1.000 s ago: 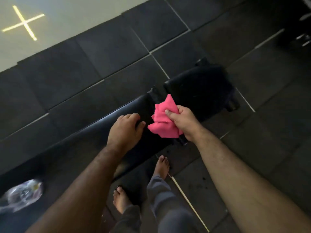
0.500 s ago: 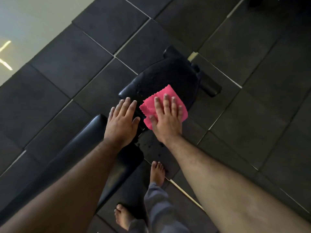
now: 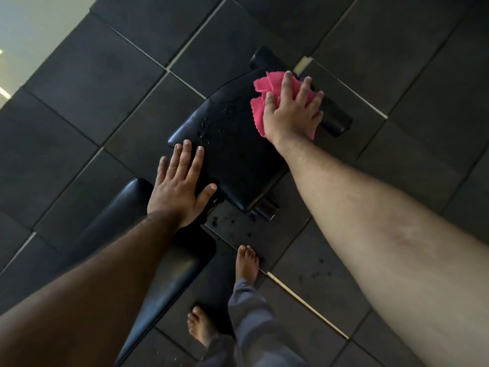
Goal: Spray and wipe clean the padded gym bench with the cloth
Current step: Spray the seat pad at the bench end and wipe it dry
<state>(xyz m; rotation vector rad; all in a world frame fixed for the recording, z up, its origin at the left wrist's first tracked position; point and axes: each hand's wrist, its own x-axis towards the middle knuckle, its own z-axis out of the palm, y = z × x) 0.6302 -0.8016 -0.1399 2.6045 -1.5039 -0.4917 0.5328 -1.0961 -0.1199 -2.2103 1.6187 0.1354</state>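
Dark rubber floor tiles [image 3: 87, 75] with pale seams, lighter floor strip at top left. Head view only.

Black padded bench in two parts: seat pad [image 3: 232, 149] at centre, long back pad [image 3: 169, 274] running down to lower left, gap between them. Droplets [image 3: 211, 125] visible on seat pad's left portion. Dark wet specks on tile just below seat pad.

Right hand [image 3: 292, 109] at far end of seat pad, fingers spread wide, palm pressing down flat on pink cloth [image 3: 264, 87]. Cloth bunched, touching pad surface, sticking out left of and beyond fingers. Black roller [image 3: 336, 119] just right of hand, partly hidden behind it.

Left hand [image 3: 180, 186] flat, fingers spread, holding nothing, spanning gap: heel over back pad end, fingertips on near-left corner of seat pad.

Two bare feet [image 3: 247, 262] on tiles beside back pad, grey trouser leg [image 3: 251, 313] above nearer edge. Both forearms bare.
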